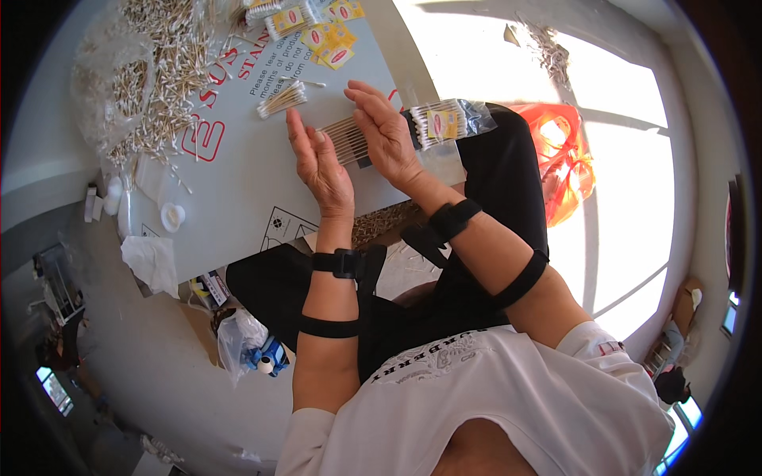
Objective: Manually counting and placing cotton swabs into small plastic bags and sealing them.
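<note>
Both my hands hover edge-on over the grey board, palms facing each other and fingers stretched out. Between them lies a row of cotton swabs (341,143) side by side; its ends are partly hidden by the hands. My left hand (325,174) is at the row's left end, and my right hand (389,141) stands at its right. Just right of that hand, a clear bag of cotton swabs (439,125) with a yellow label rests near my knee. Beyond my left fingertips sits a small bundle of swabs (282,101), with a single swab (306,82) next to it.
A large heap of loose swabs (171,59) and crumpled clear plastic fills the far left. Yellow labels (329,41) and filled packs (287,21) lie at the far edge. A white tissue (151,262) hangs at the near left corner. A red plastic bag (565,163) stands right of my leg.
</note>
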`<action>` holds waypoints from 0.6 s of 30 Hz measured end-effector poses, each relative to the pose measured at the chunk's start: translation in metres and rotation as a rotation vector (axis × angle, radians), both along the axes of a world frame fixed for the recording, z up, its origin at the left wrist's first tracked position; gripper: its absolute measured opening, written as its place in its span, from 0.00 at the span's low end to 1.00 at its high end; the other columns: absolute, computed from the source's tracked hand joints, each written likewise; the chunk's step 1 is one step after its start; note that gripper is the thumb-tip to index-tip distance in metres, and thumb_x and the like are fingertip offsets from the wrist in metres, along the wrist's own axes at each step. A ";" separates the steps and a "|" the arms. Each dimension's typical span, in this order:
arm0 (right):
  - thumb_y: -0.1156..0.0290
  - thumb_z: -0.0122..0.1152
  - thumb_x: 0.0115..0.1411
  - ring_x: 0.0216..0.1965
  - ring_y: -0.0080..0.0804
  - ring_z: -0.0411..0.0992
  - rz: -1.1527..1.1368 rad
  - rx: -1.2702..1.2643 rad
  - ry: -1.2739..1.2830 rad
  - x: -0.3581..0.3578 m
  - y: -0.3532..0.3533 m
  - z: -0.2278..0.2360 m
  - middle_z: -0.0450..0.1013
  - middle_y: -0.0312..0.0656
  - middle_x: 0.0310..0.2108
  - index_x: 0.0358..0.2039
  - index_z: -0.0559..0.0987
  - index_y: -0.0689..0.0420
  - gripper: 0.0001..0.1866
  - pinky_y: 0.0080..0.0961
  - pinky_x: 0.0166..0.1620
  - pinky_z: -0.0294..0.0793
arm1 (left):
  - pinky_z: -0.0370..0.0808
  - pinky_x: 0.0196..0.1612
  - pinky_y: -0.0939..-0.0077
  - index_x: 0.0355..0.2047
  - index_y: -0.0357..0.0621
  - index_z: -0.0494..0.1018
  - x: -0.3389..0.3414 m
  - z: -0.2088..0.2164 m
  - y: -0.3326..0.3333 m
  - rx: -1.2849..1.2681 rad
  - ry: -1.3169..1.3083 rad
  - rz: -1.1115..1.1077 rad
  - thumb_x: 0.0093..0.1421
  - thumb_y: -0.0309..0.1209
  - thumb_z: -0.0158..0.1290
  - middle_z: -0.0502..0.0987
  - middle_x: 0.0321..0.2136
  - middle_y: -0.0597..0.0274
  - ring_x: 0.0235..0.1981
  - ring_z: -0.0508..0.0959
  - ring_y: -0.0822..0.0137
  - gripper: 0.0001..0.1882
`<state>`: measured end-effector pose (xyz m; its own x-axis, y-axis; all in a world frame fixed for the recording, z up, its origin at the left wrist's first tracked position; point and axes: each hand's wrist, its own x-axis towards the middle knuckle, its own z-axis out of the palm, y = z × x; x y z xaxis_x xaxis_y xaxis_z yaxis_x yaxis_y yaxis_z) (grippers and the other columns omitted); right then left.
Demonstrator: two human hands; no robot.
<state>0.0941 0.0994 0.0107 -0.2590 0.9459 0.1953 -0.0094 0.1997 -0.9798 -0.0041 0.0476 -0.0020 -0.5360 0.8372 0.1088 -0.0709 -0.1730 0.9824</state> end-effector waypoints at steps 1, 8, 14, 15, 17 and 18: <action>0.78 0.52 0.64 0.61 0.43 0.64 0.037 -0.004 -0.061 0.004 0.001 0.002 0.65 0.50 0.60 0.54 0.72 0.63 0.17 0.31 0.60 0.64 | 0.45 0.70 0.63 0.69 0.35 0.46 -0.004 0.002 -0.003 -0.001 0.000 -0.001 0.71 0.36 0.42 0.46 0.70 0.48 0.71 0.46 0.56 0.32; 0.67 0.61 0.59 0.69 0.42 0.53 0.318 0.674 -0.893 0.037 0.010 0.010 0.59 0.41 0.66 0.62 0.67 0.56 0.30 0.39 0.66 0.59 | 0.41 0.70 0.50 0.68 0.36 0.49 -0.015 0.024 -0.029 -0.397 1.275 -0.264 0.62 0.45 0.53 0.46 0.70 0.46 0.72 0.45 0.51 0.42; 0.65 0.60 0.59 0.67 0.39 0.57 0.338 0.729 -0.932 0.036 0.002 -0.001 0.61 0.42 0.65 0.62 0.67 0.56 0.30 0.37 0.68 0.57 | 0.41 0.70 0.48 0.68 0.35 0.50 -0.011 0.015 -0.032 -0.459 1.365 -0.305 0.61 0.49 0.52 0.48 0.70 0.47 0.72 0.46 0.53 0.43; 0.65 0.60 0.59 0.67 0.39 0.57 0.324 0.752 -0.938 0.036 0.002 -0.002 0.62 0.42 0.65 0.62 0.68 0.57 0.30 0.37 0.68 0.57 | 0.41 0.70 0.48 0.67 0.35 0.51 -0.011 0.013 -0.032 -0.456 1.379 -0.297 0.62 0.49 0.51 0.48 0.70 0.47 0.72 0.46 0.53 0.43; 0.65 0.60 0.59 0.66 0.39 0.58 0.303 0.776 -0.947 0.036 0.002 -0.003 0.63 0.43 0.64 0.61 0.68 0.57 0.30 0.37 0.68 0.56 | 0.40 0.70 0.48 0.67 0.35 0.51 -0.011 0.014 -0.031 -0.461 1.381 -0.311 0.63 0.50 0.50 0.48 0.70 0.47 0.72 0.46 0.53 0.42; 0.65 0.60 0.59 0.66 0.39 0.58 0.303 0.799 -0.973 0.036 0.001 -0.003 0.63 0.43 0.64 0.61 0.69 0.58 0.29 0.37 0.68 0.57 | 0.40 0.70 0.49 0.67 0.35 0.51 -0.011 0.014 -0.030 -0.469 1.382 -0.325 0.63 0.50 0.49 0.48 0.70 0.47 0.72 0.46 0.53 0.42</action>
